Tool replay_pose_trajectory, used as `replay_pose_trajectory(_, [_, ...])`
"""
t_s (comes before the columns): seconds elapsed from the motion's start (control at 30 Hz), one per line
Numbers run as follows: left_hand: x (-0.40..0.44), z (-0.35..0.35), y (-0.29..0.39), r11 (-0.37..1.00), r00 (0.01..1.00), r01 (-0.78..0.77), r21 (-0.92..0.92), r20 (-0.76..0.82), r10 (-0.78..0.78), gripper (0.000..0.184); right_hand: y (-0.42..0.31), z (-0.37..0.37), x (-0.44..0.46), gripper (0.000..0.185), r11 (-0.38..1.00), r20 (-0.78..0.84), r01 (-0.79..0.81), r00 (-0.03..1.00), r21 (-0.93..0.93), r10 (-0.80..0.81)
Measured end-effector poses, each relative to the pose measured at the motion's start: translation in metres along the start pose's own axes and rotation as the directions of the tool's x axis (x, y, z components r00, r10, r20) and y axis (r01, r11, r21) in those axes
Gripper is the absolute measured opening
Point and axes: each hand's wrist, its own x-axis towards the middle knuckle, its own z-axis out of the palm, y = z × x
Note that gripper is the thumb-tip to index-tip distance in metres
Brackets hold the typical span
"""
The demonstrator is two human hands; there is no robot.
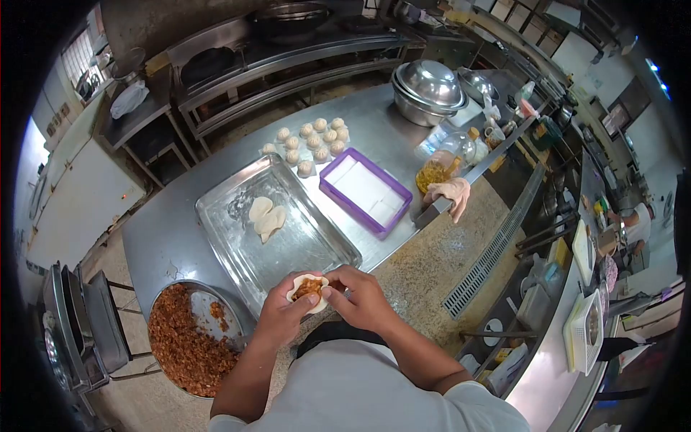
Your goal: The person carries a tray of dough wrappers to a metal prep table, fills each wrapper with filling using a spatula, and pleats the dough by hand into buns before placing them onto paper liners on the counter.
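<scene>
A round dough wrapper with reddish-brown filling (308, 288) is held up near my body, at the tray's near edge. My left hand (282, 309) cups it from the left, thumb at its rim. From the right, my right hand (353, 295) pinches the wrapper's edge between thumb and fingers. Flat pieces of dough (266, 218) lie on the metal tray (317, 252) beyond my hands. A large round pan of filling (183, 335) stands at the lower left. Several pleated buns (320, 153) sit in rows behind the tray.
A purple box with white squares (366, 193) stands right of the tray. Farther right are an oil bottle (432, 173) and a pinkish cloth or glove (452, 193) at the table edge. Covered metal bowls (430, 90) stand at the back. Another person (637, 225) is at the far right.
</scene>
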Motion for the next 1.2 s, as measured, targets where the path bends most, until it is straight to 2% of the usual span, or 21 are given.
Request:
replay_pose_trajectory(0.1, [-0.001,-0.002,0.005,0.999,0.999,0.034,0.006,0.017,-0.034,0.044,0.009,0.002,0.003,0.011,0.997,0.094,-0.015,0.995,-0.076,0.023])
replay_pose_trajectory(0.17, [-0.004,-0.005,0.006,0.999,0.999,0.044,-0.012,0.0,-0.044,0.046,0.012,0.007,0.005,0.01,0.988,0.109,0.081,0.992,-0.129,-0.067])
replay_pose_trajectory(0.3, [-0.015,-0.014,0.009,1.0,0.999,0.006,0.03,-0.04,-0.005,0.051,0.003,0.015,0.016,0.01,0.995,0.148,0.079,0.987,-0.066,-0.069])
replay_pose_trajectory(0.37, [-0.022,-0.02,0.012,1.0,0.998,-0.004,0.018,-0.056,0.005,0.053,-0.001,0.022,0.022,0.011,0.998,0.199,0.045,0.979,0.036,-0.051])
replay_pose_trajectory(0.43, [-0.029,-0.031,0.016,0.966,0.999,0.008,0.26,-0.047,0.004,0.06,0.008,0.031,0.027,0.008,0.995,0.278,0.087,0.956,0.037,-0.094])
replay_pose_trajectory(0.47, [-0.034,-0.03,0.019,0.992,0.996,0.054,0.117,-0.07,-0.046,0.065,0.009,0.036,0.029,0.008,0.988,0.281,0.155,0.949,-0.019,-0.144])
replay_pose_trajectory(0.5, [-0.04,-0.03,0.021,0.993,0.992,0.056,0.103,-0.118,-0.044,0.065,0.011,0.042,0.027,0.007,0.972,0.289,0.224,0.937,-0.07,-0.195])
replay_pose_trajectory(0.53, [-0.045,-0.031,0.025,0.975,0.991,0.035,0.219,-0.132,-0.006,0.066,0.012,0.048,0.026,0.005,0.964,0.269,0.263,0.932,-0.045,-0.242])
replay_pose_trajectory(0.6, [-0.057,-0.029,0.04,0.915,0.989,0.044,0.401,-0.145,0.016,0.07,0.004,0.052,0.028,0.005,0.97,0.326,0.244,0.916,0.014,-0.235])
replay_pose_trajectory(0.63, [-0.062,-0.032,0.039,0.92,0.982,0.049,0.389,-0.186,0.027,0.07,-0.001,0.056,0.03,0.005,0.974,0.342,0.222,0.913,0.038,-0.221])
replay_pose_trajectory(0.7, [-0.071,-0.038,0.034,0.874,0.984,-0.04,0.484,-0.135,0.12,0.071,-0.005,0.067,0.033,0.005,0.967,0.365,0.236,0.895,0.098,-0.255])
replay_pose_trajectory(0.77, [-0.083,-0.042,0.035,0.882,0.982,-0.029,0.471,-0.152,0.114,0.072,-0.004,0.076,0.035,0.006,0.975,0.471,0.193,0.854,0.108,-0.221])
replay_pose_trajectory(0.87, [-0.093,-0.054,0.013,0.898,0.948,0.014,0.44,-0.292,0.128,0.064,-0.002,0.094,0.032,0.007,0.971,0.453,0.214,0.859,0.106,-0.239])
replay_pose_trajectory(0.9, [-0.093,-0.055,-0.008,0.993,0.931,-0.099,-0.059,-0.359,0.071,0.056,0.0,0.099,0.031,0.007,0.97,0.471,0.215,0.848,0.115,-0.243])
replay_pose_trajectory(0.93, [-0.094,-0.05,-0.017,0.818,0.921,-0.223,-0.529,-0.389,-0.001,0.048,0.001,0.104,0.03,0.007,0.96,0.458,0.264,0.844,0.099,-0.279])
replay_pose_trajectory(0.97, [-0.094,-0.043,-0.024,0.816,0.914,-0.238,-0.527,-0.406,0.005,0.048,0.002,0.109,0.029,0.007,0.946,0.442,0.313,0.839,0.083,-0.317])
replay_pose_trajectory(1.03, [-0.091,-0.023,-0.027,0.822,0.819,-0.338,-0.458,-0.573,0.017,0.037,-0.001,0.112,0.029,0.007,0.946,0.466,0.302,0.824,0.117,-0.321])
replay_pose_trajectory(1.07, [-0.094,-0.027,-0.031,0.825,0.825,-0.366,-0.429,-0.56,0.075,0.039,-0.003,0.112,0.029,0.006,0.947,0.484,0.29,0.814,0.139,-0.32])
replay_pose_trajectory(1.2, [-0.108,-0.038,-0.024,0.88,0.815,-0.359,-0.311,-0.564,0.134,0.036,-0.024,0.121,0.031,0.005,0.947,0.471,0.272,0.821,0.173,-0.322])
